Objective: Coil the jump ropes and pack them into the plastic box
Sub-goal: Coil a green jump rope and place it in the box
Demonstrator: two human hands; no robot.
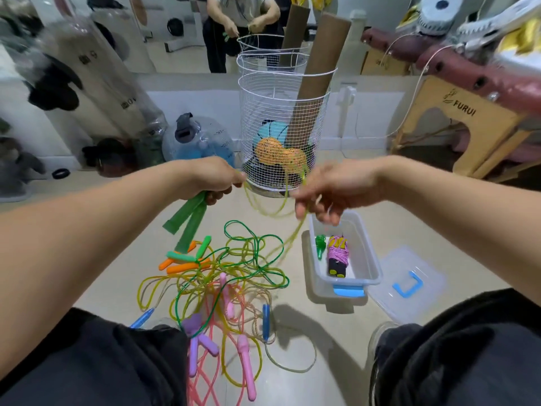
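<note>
Head view showed my left hand (pixel 210 180) gripping green handles (pixel 187 219), right hand (pixel 325 194) pinching their yellow rope (pixel 272 210), plastic box (pixel 370 259) near right.

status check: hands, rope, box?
Left hand grips green handles; right hand pinches the yellow rope, mid-coil. Box open, one wound rope inside. Tangled ropes on floor.

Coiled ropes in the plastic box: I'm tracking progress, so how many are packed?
2: a pink-corded bundle with black-and-yellow handles mid-box, and a green-handled one beside it, toward the pile. The plastic box wall may hide more.
</note>
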